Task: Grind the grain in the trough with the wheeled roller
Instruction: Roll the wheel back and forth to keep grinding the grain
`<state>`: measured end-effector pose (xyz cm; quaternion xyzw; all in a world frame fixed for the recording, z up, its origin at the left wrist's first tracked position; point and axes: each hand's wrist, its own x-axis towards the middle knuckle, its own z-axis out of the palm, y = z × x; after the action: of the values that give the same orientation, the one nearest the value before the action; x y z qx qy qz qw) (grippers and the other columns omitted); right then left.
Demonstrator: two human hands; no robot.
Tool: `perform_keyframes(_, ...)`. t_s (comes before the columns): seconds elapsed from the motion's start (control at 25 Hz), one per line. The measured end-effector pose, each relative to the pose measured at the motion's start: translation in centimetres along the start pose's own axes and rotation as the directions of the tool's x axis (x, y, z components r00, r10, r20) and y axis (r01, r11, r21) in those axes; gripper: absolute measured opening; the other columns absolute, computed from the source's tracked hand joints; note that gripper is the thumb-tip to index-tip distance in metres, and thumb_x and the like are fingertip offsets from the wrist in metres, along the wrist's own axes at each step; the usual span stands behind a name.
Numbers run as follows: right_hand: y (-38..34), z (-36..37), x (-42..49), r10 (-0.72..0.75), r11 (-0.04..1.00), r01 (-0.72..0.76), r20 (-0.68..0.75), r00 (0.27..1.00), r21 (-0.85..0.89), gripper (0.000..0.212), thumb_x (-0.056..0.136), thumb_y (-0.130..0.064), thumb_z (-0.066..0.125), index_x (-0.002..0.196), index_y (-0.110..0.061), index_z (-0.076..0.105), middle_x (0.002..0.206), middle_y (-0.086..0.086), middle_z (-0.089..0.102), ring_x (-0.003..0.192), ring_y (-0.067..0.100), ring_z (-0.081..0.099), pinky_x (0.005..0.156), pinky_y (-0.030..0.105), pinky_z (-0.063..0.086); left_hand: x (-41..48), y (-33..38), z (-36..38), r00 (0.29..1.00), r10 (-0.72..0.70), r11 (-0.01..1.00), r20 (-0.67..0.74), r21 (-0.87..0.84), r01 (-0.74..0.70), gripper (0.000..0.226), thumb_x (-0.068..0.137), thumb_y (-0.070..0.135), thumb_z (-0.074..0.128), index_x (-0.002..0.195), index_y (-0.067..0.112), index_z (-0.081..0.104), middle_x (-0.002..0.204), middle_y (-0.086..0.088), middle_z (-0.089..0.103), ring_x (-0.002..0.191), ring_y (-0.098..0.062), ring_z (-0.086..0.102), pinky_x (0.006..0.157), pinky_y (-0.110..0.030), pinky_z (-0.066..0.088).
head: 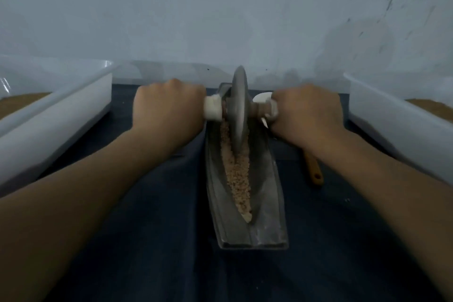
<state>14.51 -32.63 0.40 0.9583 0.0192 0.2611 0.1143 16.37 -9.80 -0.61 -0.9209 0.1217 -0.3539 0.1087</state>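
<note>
Lengthwise, grain (239,179) in trough (268,203) under roller (239,105)

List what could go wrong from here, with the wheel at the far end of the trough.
1. The wheeled roller sits near the far lip of the trough; a further push might run it off the end.
2. The grain is heaped along the groove toward the near tip; a quick pull back could throw some over the rim.
3. The right hand grips its handle just above the spoon and could knock it.
</note>
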Motion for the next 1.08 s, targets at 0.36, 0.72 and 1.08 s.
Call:
perform_keyframes(0.36, 0.9, -3.6, -5.3, -0.081, 0.994, 0.078, 0.041, 0.996, 0.08, 0.027, 0.077, -0.045, 0.058, 0.062, -0.031, 0.041, 0.061, -0.009, 0.04, 0.05, 0.01, 0.032, 0.046, 0.024, 0.02, -3.9, -1.1, -3.9, 0.992, 0.124, 0.992, 0.013, -0.028, -0.123, 0.026, 0.078, 0.041, 0.064, 0.07, 0.03, 0.042, 0.057, 0.008, 0.028, 0.045, -0.018, 0.03, 0.048, -0.026, 0.023)
perform_keyframes(0.72, 0.4, -0.8, -2.0, -0.01, 0.999, 0.01, 0.007, 1.0, 0.046, 0.02, 0.068, -0.042, 0.056, 0.058, -0.027, 0.048, 0.056, -0.007, 0.047, 0.05, 0.015, 0.043, 0.047, 0.022, 0.026, -1.0, -0.3, -1.1, 0.998, 0.055, 0.997, 0.027, 0.057, -0.057, 0.016, 0.081, 0.034, 0.061, 0.07, 0.027, 0.05, 0.058, 0.006, 0.029, 0.049, -0.023, 0.038, 0.05, -0.028, 0.021)
perform_keyframes(1.08, 0.6, -2.4, -3.7, -0.062, 0.998, 0.061, 0.026, 0.998, 0.035, 0.03, 0.079, -0.043, 0.062, 0.063, -0.029, 0.041, 0.062, -0.007, 0.043, 0.051, 0.013, 0.037, 0.046, 0.025, 0.022, -2.6, -0.5, -2.9, 0.995, 0.055, 0.997, 0.078, -0.063, -0.05, 0.017, 0.083, 0.038, 0.059, 0.076, 0.028, 0.047, 0.063, 0.006, 0.04, 0.051, -0.02, 0.04, 0.052, -0.031, 0.029)
